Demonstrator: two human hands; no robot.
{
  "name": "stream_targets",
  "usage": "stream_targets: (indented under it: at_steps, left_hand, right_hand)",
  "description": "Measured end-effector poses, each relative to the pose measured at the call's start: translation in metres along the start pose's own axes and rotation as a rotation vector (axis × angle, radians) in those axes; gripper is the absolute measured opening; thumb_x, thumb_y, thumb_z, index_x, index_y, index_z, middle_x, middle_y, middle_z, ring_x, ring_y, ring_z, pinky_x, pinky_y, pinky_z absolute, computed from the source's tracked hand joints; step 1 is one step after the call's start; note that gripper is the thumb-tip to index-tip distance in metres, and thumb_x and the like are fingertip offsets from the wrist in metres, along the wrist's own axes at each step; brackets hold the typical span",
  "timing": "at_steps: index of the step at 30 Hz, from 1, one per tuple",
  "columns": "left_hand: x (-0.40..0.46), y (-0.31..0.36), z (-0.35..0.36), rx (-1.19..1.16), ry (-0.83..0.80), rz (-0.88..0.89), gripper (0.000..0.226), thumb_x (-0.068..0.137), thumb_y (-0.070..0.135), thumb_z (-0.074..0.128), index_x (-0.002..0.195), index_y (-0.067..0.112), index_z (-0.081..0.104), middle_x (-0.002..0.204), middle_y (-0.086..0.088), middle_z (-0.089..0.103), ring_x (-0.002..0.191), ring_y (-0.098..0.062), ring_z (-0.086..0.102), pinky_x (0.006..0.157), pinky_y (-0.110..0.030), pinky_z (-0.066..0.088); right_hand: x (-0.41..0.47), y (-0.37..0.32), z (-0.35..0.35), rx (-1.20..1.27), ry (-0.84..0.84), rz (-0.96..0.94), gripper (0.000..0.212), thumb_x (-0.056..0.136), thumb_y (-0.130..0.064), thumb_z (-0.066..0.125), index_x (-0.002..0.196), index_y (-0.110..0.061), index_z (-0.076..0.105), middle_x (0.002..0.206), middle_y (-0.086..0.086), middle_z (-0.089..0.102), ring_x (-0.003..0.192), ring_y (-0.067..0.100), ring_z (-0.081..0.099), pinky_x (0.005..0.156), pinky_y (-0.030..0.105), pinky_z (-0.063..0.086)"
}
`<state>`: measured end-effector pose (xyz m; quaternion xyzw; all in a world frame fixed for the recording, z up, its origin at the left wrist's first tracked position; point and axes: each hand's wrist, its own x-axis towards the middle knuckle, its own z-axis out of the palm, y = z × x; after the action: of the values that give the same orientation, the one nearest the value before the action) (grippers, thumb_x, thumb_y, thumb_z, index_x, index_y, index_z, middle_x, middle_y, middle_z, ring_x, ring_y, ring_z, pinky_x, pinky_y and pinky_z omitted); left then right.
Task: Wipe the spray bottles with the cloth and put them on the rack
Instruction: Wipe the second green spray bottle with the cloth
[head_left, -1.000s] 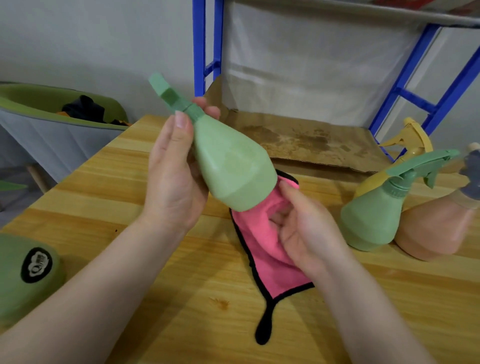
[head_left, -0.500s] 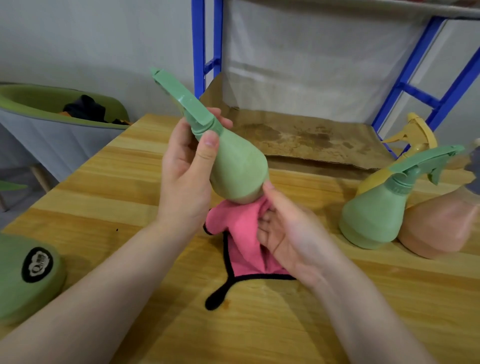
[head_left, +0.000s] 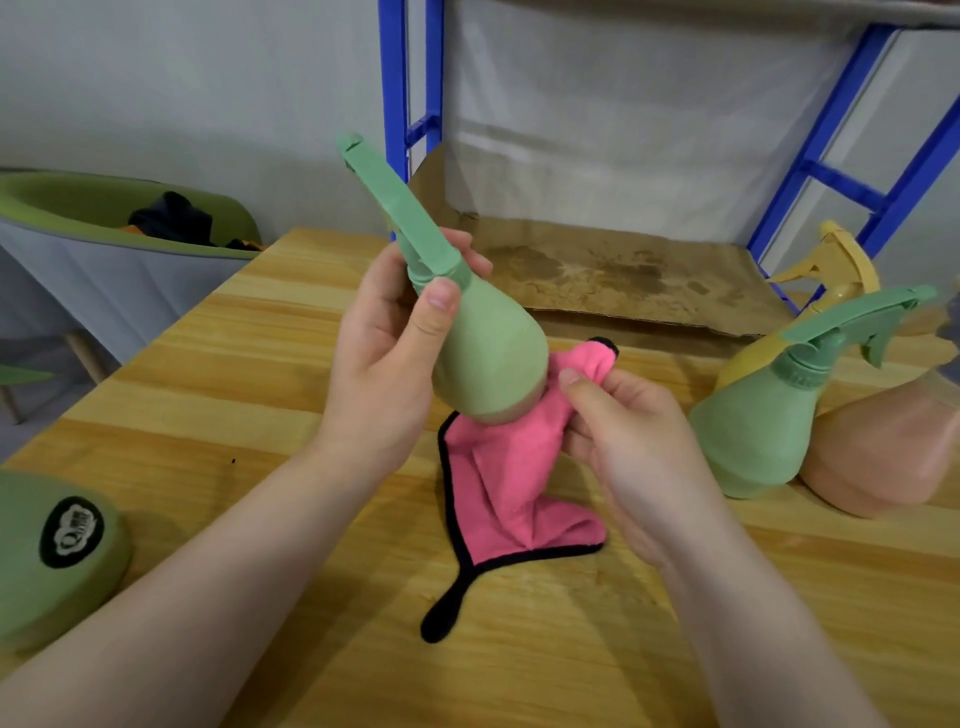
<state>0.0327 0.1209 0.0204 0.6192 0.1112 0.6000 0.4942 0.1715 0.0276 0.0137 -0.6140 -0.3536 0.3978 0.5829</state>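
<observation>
Left hand gripping green bottle, right hand pinching pink cloth (labels perhaps unreadable)

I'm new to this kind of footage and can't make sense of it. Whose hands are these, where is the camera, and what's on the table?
The camera sits on a person's head, looking down at their own bare hands; there is no machine. The left hand holds a green spray bottle by its neck, tilted. The right hand pinches a pink cloth against the bottle's base. On the wooden table stand another green bottle, a peach bottle and a yellow bottle behind them. The blue rack stands at the back.
</observation>
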Motion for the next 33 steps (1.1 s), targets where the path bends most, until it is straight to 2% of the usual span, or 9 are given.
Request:
stream_targets:
  at_steps: [5, 8, 11, 15, 19, 25, 27, 30, 33]
  left_hand:
    - [-0.002, 0.004, 0.004, -0.2, 0.07, -0.074, 0.018, 0.1, 0.019, 0.044, 0.113, 0.014, 0.056, 0.101, 0.002, 0.066, 0.097, -0.011, 0.059, 0.09, -0.035, 0.049]
    - [0.0, 0.008, 0.004, -0.234, 0.126, -0.081, 0.02, 0.099, 0.021, 0.044, 0.112, 0.014, 0.057, 0.099, 0.004, 0.068, 0.095, -0.009, 0.06, 0.089, -0.034, 0.05]
    - [0.001, 0.01, 0.002, -0.225, 0.124, -0.078, 0.02, 0.099, 0.02, 0.043, 0.112, 0.015, 0.057, 0.098, 0.007, 0.069, 0.095, -0.007, 0.061, 0.089, -0.034, 0.051]
    - [0.001, 0.01, 0.003, -0.206, 0.089, -0.078, 0.02, 0.1, 0.017, 0.041, 0.111, 0.015, 0.056, 0.098, 0.007, 0.068, 0.097, -0.008, 0.06, 0.093, -0.038, 0.048]
    - [0.001, 0.008, 0.003, -0.222, 0.106, -0.075, 0.019, 0.099, 0.018, 0.044, 0.113, 0.013, 0.056, 0.099, 0.006, 0.068, 0.098, -0.008, 0.06, 0.09, -0.033, 0.049]
    - [0.001, 0.002, 0.002, -0.304, 0.215, -0.182, 0.02, 0.1, 0.02, 0.044, 0.113, 0.013, 0.058, 0.101, 0.0, 0.066, 0.097, -0.01, 0.06, 0.093, -0.034, 0.05]
    - [0.0, 0.0, 0.003, -0.305, 0.245, -0.212, 0.021, 0.101, 0.022, 0.044, 0.113, 0.013, 0.058, 0.104, -0.001, 0.065, 0.098, -0.011, 0.059, 0.095, -0.035, 0.049]
    - [0.0, -0.002, 0.006, -0.336, 0.338, -0.284, 0.023, 0.103, 0.024, 0.043, 0.113, 0.012, 0.059, 0.104, -0.002, 0.066, 0.097, -0.011, 0.062, 0.094, -0.036, 0.052]
    - [0.006, -0.006, 0.002, -0.43, 0.469, -0.378, 0.027, 0.103, 0.028, 0.045, 0.119, 0.009, 0.057, 0.104, -0.003, 0.067, 0.1, -0.013, 0.065, 0.089, -0.035, 0.056]
  right_hand:
    - [-0.001, -0.001, 0.011, 0.447, -0.146, 0.088, 0.033, 0.104, -0.025, 0.044, 0.129, -0.009, 0.059, 0.119, 0.006, 0.072, 0.113, 0.018, 0.067, 0.105, 0.041, 0.049]
    - [0.001, 0.002, 0.012, 0.459, -0.22, 0.162, 0.043, 0.102, -0.036, 0.046, 0.135, -0.01, 0.053, 0.124, 0.009, 0.069, 0.116, 0.021, 0.066, 0.108, 0.044, 0.045]
    - [-0.001, -0.005, 0.004, 0.303, -0.278, 0.168, 0.047, 0.096, -0.041, 0.05, 0.128, -0.009, 0.059, 0.116, 0.009, 0.073, 0.11, 0.021, 0.069, 0.1, 0.04, 0.051]
    - [-0.001, -0.01, -0.006, 0.212, -0.106, 0.082, 0.028, 0.095, -0.028, 0.059, 0.106, -0.005, 0.072, 0.098, 0.01, 0.077, 0.096, 0.02, 0.074, 0.079, 0.031, 0.06]
    - [-0.004, -0.002, 0.008, 0.242, -0.01, -0.034, 0.022, 0.098, -0.025, 0.057, 0.107, -0.01, 0.071, 0.1, 0.004, 0.077, 0.099, 0.015, 0.073, 0.086, 0.029, 0.056]
    - [-0.006, -0.001, 0.018, 0.337, -0.278, 0.079, 0.033, 0.102, -0.035, 0.046, 0.118, -0.012, 0.063, 0.11, 0.003, 0.075, 0.108, 0.013, 0.07, 0.095, 0.026, 0.054]
    - [-0.007, 0.0, 0.015, 0.236, -0.234, 0.088, 0.038, 0.099, -0.043, 0.049, 0.11, -0.011, 0.067, 0.103, 0.007, 0.077, 0.102, 0.016, 0.072, 0.093, 0.031, 0.056]
    - [-0.009, 0.006, 0.017, -0.07, 0.018, -0.057, 0.059, 0.086, -0.059, 0.06, 0.094, -0.001, 0.07, 0.089, 0.017, 0.075, 0.089, 0.029, 0.073, 0.086, 0.049, 0.057]
    - [-0.013, 0.017, 0.026, -0.246, 0.225, -0.333, 0.041, 0.089, -0.044, 0.064, 0.079, -0.004, 0.063, 0.068, 0.009, 0.069, 0.062, 0.026, 0.064, 0.059, 0.041, 0.054]
